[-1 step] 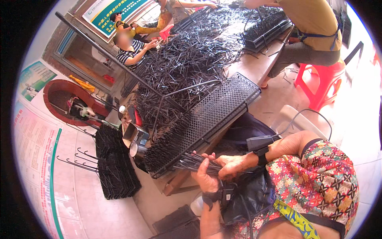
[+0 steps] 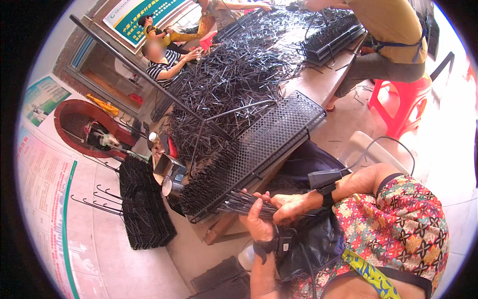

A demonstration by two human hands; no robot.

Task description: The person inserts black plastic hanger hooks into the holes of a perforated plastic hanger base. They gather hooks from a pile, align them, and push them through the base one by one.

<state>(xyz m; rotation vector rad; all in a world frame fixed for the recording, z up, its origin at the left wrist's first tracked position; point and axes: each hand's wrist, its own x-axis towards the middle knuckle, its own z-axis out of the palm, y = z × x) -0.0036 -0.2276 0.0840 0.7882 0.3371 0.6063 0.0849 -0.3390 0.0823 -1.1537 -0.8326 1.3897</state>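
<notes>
A bundle of thin black metal rods [image 2: 249,203] lies across both hands, just at the near edge of the perforated black tray [image 2: 279,130]. The rods look stiff, narrow and smooth, light one by one but likely to slide against each other, so a bundle probably handles best when gripped around its middle with the whole hand rather than by the tips.

The left hand [image 2: 258,221] is under and around the bundle, its fingers curled up and closed on the rods. The right hand [image 2: 294,205] lies over the same bundle from the other side, fingers folded down on it; a black band with a small device sits on each wrist.

The tray leans on the wooden table [image 2: 318,84], its lower part already filled with upright rods. Beyond it a large loose heap of rods [image 2: 234,74] covers the table. A stack of black trays [image 2: 144,209] stands on the tiled floor to the left. Other people work at the far side, and a red plastic stool [image 2: 406,102] stands to the right.
</notes>
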